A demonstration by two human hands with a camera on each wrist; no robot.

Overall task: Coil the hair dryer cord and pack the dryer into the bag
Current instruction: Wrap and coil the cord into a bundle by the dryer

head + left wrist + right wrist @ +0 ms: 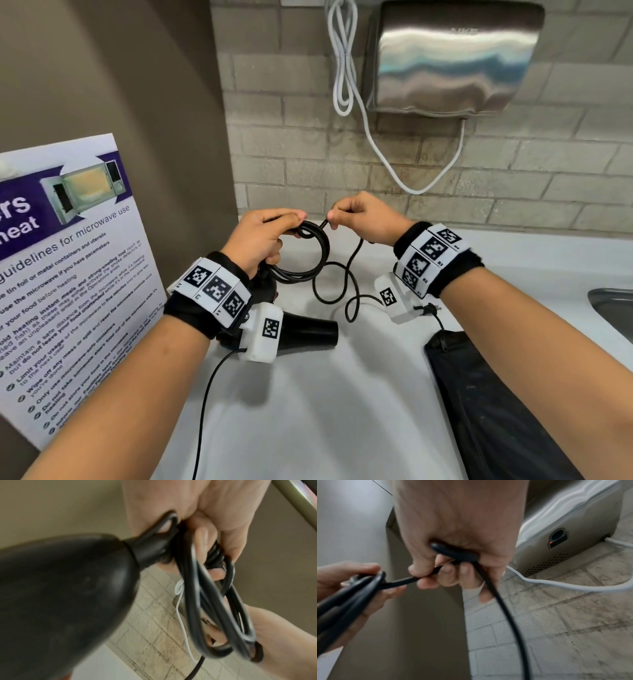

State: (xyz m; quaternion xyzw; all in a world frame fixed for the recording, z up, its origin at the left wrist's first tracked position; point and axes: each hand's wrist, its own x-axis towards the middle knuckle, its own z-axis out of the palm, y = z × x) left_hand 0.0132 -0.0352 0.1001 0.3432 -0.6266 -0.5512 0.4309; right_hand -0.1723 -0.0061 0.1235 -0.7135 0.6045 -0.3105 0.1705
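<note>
The black hair dryer (305, 332) hangs under my left wrist, nozzle pointing right; its body (65, 588) fills the left wrist view. My left hand (263, 240) grips several coiled loops of the black cord (308, 253), also seen as loops (214, 601). My right hand (356, 216) pinches the cord (406, 581) just right of the coil, and a bend of it runs through the fist (453, 553). The slack (342, 284) trails down onto the white counter (342, 394). The dark bag (496, 404) lies flat at the lower right.
A steel hand dryer (452, 58) with a white cable (383, 154) hangs on the tiled wall. A microwave guideline poster (68, 274) leans at the left. A sink edge (613, 308) shows at the right. A thin black wire (209, 411) runs from the left wrist camera.
</note>
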